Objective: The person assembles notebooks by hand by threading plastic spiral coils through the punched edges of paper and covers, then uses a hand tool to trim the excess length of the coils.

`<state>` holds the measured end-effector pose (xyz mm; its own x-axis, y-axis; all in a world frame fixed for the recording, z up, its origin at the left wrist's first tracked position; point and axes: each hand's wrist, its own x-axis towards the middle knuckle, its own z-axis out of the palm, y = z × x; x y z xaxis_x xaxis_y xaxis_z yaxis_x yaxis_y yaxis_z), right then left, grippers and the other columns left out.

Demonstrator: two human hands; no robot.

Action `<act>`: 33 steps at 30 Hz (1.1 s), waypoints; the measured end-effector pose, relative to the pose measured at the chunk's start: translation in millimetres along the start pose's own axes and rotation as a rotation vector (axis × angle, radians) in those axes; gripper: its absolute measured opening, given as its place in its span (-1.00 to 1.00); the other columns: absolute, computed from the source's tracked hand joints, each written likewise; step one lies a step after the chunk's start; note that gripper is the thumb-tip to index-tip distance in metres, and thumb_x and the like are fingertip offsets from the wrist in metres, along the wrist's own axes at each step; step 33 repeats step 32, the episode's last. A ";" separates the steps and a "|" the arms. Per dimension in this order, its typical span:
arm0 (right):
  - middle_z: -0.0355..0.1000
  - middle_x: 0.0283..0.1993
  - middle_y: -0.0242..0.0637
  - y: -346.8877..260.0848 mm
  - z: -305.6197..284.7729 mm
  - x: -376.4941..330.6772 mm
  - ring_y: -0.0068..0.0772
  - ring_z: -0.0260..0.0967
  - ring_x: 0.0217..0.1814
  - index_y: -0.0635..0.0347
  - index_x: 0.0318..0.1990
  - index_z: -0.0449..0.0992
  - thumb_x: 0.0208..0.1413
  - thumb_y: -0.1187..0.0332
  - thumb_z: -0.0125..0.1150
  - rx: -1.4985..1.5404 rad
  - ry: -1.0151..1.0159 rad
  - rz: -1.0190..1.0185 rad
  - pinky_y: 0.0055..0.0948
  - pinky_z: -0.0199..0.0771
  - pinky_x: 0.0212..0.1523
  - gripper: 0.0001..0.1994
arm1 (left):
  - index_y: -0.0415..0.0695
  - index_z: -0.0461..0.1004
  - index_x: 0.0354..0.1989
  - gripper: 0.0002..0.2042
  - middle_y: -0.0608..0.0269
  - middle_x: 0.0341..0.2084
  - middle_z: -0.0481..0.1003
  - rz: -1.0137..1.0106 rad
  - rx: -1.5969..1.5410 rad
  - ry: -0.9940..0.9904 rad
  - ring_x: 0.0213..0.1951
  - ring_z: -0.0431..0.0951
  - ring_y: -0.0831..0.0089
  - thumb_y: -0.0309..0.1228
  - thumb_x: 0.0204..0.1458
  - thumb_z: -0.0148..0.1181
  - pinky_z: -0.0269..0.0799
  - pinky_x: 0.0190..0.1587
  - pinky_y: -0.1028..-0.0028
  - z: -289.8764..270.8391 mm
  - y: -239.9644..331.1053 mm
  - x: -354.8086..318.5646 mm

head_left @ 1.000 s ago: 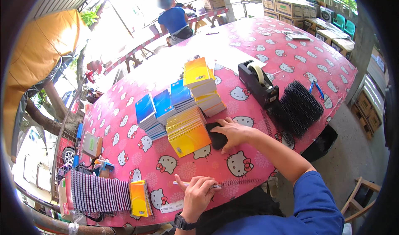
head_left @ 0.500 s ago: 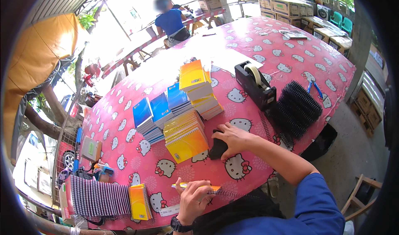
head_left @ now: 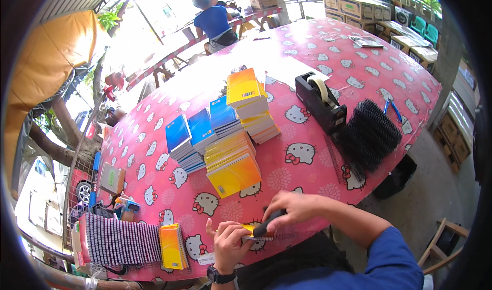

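Near the table's front edge my left hand [head_left: 229, 245] grips a small yellow spiral notebook [head_left: 248, 228], its fingers wrapped over the cover. My right hand [head_left: 293, 208] is closed around a black object [head_left: 268, 222], whose end meets the notebook's right part; its exact kind is hard to make out. Just beyond stand stacks of yellow-orange notebooks [head_left: 234, 176] and blue notebooks [head_left: 202, 130]. Left of my left hand, a yellow notebook [head_left: 173, 246] leans against a long row of coil-bound notebooks [head_left: 123, 240].
A black tape dispenser [head_left: 321, 104] stands right of the stacks, beside a pile of black binding coils [head_left: 370, 133] and blue-handled pliers [head_left: 393, 110]. A pink patterned cover lies over the table [head_left: 279, 180]. Farther off, a person in blue [head_left: 214, 26] sits near cardboard boxes [head_left: 356, 8].
My right hand has picked the black object up off the table and brought it nearer to me, onto the notebook. My left hand still holds the notebook, shifted slightly left.
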<state>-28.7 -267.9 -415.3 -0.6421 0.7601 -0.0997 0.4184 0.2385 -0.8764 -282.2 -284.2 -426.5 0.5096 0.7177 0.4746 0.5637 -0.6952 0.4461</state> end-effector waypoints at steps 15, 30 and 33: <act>0.39 -0.01 -0.02 -8.4 -12.6 10.8 -0.07 0.24 0.15 0.08 -0.06 0.55 -0.08 -0.09 0.28 -0.149 0.042 0.051 -0.21 0.24 0.12 -0.48 | 0.03 0.50 -0.27 -0.60 0.54 -0.54 0.53 -0.079 -0.011 0.040 -0.28 0.51 0.50 -0.36 -0.40 0.44 -0.18 0.26 0.06 -1.2 -1.5 4.9; 0.41 -0.06 -0.02 -5.9 -6.3 25.3 -0.11 0.26 0.12 0.07 -0.02 0.54 -0.04 -0.03 0.27 -0.084 0.150 -0.039 -0.21 0.25 0.12 -0.52 | -0.13 0.08 0.02 -0.41 0.18 -0.20 0.24 -0.379 -0.963 0.109 -0.03 0.32 0.31 -0.70 -0.17 0.26 0.29 0.09 0.35 26.3 -39.9 -19.5; 0.38 0.04 -0.07 -15.8 -0.7 26.8 -0.08 0.22 0.17 0.08 -0.02 0.53 -0.06 -0.06 0.28 0.218 0.003 -0.218 -0.20 0.18 0.18 -0.48 | -0.12 0.12 -0.09 -0.50 0.20 -0.22 0.24 -0.322 -0.966 0.103 -0.06 0.32 0.33 -0.71 -0.16 0.24 0.29 0.07 0.35 29.8 -49.7 -26.9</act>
